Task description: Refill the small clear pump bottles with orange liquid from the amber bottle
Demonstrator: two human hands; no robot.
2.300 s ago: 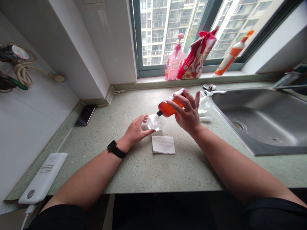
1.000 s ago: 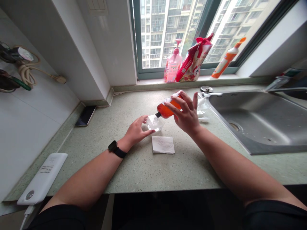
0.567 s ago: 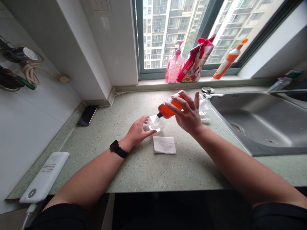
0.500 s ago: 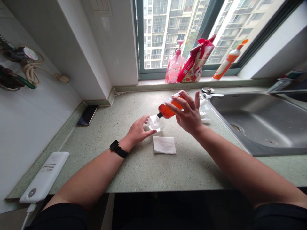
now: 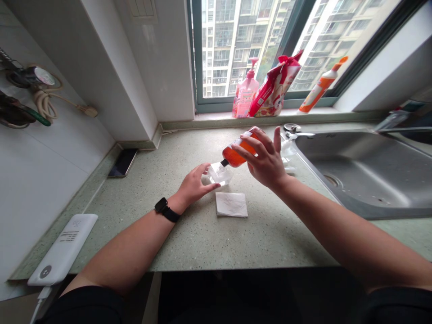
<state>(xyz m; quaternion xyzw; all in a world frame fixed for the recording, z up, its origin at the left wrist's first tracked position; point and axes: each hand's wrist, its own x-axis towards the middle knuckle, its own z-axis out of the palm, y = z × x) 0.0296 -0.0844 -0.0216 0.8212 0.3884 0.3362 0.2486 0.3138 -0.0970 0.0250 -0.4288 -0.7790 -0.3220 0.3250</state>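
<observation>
My right hand (image 5: 266, 157) is closed around a bottle of orange-red liquid (image 5: 236, 153), tipped with its dark neck pointing down and left. The neck is over a small clear container (image 5: 219, 174) on the countertop. Thumb and fingers of my left hand (image 5: 194, 185) grip that container from its left side. Whether liquid is flowing out is too small to tell. Just in front of the container lies a folded white tissue (image 5: 231, 204).
A steel sink (image 5: 364, 209) is set into the right of the speckled countertop (image 5: 189, 243). A phone (image 5: 123, 163) and a white power bank (image 5: 64, 247) lie left. On the windowsill stand a pink pump bottle (image 5: 245, 96), a red bag (image 5: 275, 90) and an orange-white bottle (image 5: 319, 92).
Almost nothing differs. The bottle stays tipped over the container, and my right forearm has shifted very slightly.
</observation>
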